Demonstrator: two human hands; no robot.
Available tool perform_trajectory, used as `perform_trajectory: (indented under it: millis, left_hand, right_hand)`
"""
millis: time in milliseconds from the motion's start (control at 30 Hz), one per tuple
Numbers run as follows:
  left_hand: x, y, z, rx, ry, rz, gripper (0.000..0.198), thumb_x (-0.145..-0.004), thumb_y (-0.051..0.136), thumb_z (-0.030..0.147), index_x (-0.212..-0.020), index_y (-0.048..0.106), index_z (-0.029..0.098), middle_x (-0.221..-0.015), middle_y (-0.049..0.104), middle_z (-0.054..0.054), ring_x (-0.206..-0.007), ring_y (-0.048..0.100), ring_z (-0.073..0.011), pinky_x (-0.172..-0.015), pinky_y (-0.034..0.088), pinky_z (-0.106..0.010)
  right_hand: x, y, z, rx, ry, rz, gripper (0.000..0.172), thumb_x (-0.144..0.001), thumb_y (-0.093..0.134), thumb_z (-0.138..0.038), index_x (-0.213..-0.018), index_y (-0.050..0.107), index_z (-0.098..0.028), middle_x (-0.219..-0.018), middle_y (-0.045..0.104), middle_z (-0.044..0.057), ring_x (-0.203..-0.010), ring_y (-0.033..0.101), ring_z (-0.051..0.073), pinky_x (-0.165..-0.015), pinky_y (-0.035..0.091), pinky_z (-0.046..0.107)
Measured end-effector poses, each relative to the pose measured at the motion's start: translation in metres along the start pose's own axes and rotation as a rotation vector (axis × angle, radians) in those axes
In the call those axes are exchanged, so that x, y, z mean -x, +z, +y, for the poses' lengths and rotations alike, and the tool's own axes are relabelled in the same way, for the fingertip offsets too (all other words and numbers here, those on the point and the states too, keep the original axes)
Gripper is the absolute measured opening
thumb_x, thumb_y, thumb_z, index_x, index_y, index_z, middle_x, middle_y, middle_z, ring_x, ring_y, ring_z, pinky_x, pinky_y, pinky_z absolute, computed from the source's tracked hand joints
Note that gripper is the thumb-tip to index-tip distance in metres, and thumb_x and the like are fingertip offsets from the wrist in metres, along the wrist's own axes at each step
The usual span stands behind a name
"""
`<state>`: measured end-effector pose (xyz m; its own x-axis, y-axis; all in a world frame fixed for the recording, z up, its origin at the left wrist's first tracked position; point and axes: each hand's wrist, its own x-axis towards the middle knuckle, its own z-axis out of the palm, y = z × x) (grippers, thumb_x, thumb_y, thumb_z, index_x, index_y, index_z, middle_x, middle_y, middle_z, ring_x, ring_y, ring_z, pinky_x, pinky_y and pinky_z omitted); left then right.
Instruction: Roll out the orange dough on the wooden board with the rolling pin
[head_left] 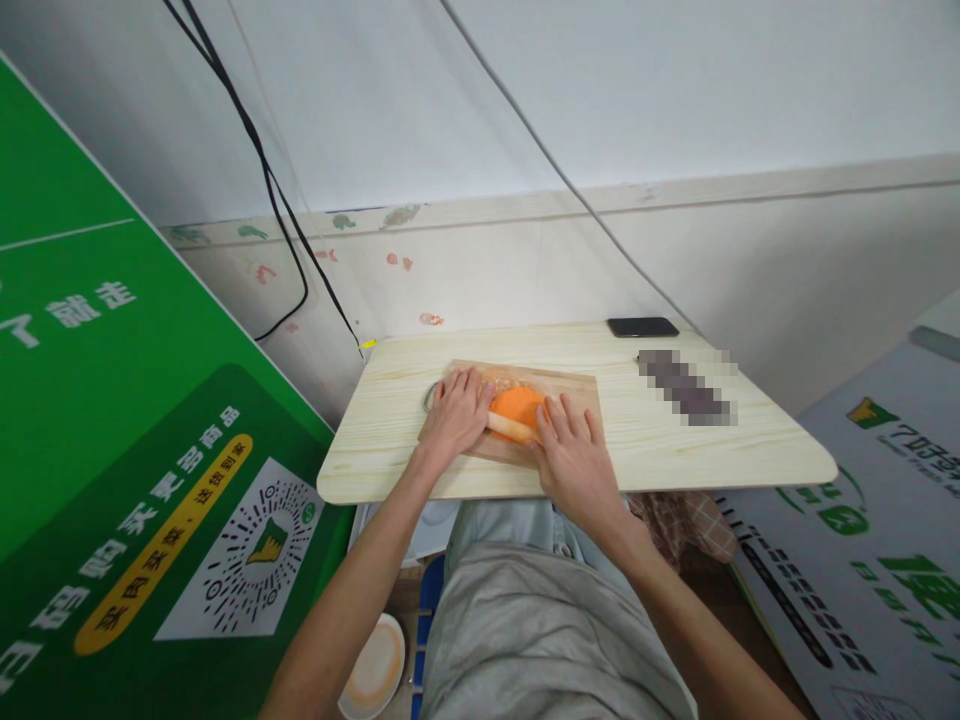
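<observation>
A pale wooden rolling pin [513, 428] lies across a flattened piece of orange dough [517, 403] on a wooden cutting board [589, 395]. My left hand [459, 408] is closed over the pin's left end, fingers pointing forward. Over the right end, my right hand [571, 445] holds the pin, its fingers bent over and slightly apart. Both ends of the pin are hidden beneath my hands. Clear crinkled plastic film [506, 382] shows along the dough's far edge. A thin metal ring [430, 397] sticks out beside my left hand.
The board rests on a light wood table [375, 440] against a wall. Toward the back right lies a black phone [643, 327], with a blurred-out dark item [686, 388] nearer me. Green panel [112, 400] stands left; a white printed panel [885, 500] stands right. Black cables [262, 150] hang at the wall.
</observation>
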<state>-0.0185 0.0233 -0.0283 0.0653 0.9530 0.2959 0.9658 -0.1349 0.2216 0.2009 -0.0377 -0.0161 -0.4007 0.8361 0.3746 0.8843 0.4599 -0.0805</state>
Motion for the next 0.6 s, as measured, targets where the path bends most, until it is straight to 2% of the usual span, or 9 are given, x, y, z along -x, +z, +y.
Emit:
perform_trajectory:
  millis: [133,267,333,400,500,600]
  left_hand:
    - [-0.011,-0.004,0.010,0.049,-0.091,0.009,0.065,-0.115,0.022,0.049,-0.165,0.041,0.010,-0.157,0.060,-0.021,-0.152,0.050,-0.0321,-0.126,0.035,-0.054]
    - [-0.016,-0.003,0.014,0.150,-0.181,0.080,0.061,-0.116,0.021,0.048,-0.159,0.050,0.015,-0.149,0.068,-0.019,-0.145,0.058,-0.0297,-0.124,0.038,-0.049]
    - [-0.017,-0.001,0.011,0.251,-0.209,0.148,0.059,-0.116,0.019,0.045,-0.149,0.060,0.018,-0.139,0.073,-0.016,-0.136,0.065,-0.0291,-0.119,0.044,-0.047]
    - [-0.016,0.001,0.008,0.338,-0.232,0.220,0.055,-0.115,0.023,0.043,-0.141,0.065,0.019,-0.132,0.076,-0.016,-0.127,0.070,-0.0309,-0.113,0.050,-0.047]
    - [-0.012,0.004,0.004,0.382,-0.177,0.236,0.044,-0.110,0.045,0.042,-0.142,0.064,0.017,-0.129,0.076,-0.018,-0.123,0.070,-0.0338,-0.110,0.052,-0.050]
    - [-0.012,0.007,0.006,0.443,0.008,0.113,0.043,-0.101,0.065,0.038,-0.139,0.067,0.019,-0.127,0.076,-0.015,-0.124,0.067,-0.0320,-0.114,0.050,-0.049]
  right_hand:
    - [-0.009,-0.010,0.019,-0.097,-0.061,-0.051,0.039,-0.108,0.056,-0.032,-0.142,0.070,-0.020,-0.144,0.069,0.017,-0.135,0.060,0.034,-0.109,0.049,0.049]
    - [-0.012,-0.010,0.031,-0.159,-0.108,-0.081,0.036,-0.107,0.057,-0.028,-0.140,0.070,-0.019,-0.125,0.074,0.014,-0.115,0.066,0.029,-0.097,0.054,0.040]
    - [-0.015,-0.006,0.037,-0.215,-0.068,-0.038,0.036,-0.109,0.052,-0.027,-0.140,0.069,-0.017,-0.121,0.074,0.014,-0.112,0.067,0.027,-0.093,0.055,0.036]
    - [-0.023,0.000,0.046,-0.240,0.032,0.040,0.037,-0.110,0.049,-0.028,-0.139,0.069,-0.016,-0.118,0.073,0.013,-0.111,0.067,0.027,-0.090,0.056,0.035]
    - [-0.040,0.007,0.059,-0.188,0.164,0.086,0.034,-0.109,0.050,-0.028,-0.132,0.072,-0.018,-0.116,0.073,0.014,-0.110,0.067,0.029,-0.090,0.055,0.037]
    - [-0.056,0.009,0.066,-0.115,0.197,0.022,0.031,-0.109,0.052,-0.027,-0.128,0.075,-0.018,-0.115,0.074,0.016,-0.108,0.066,0.029,-0.088,0.053,0.037]
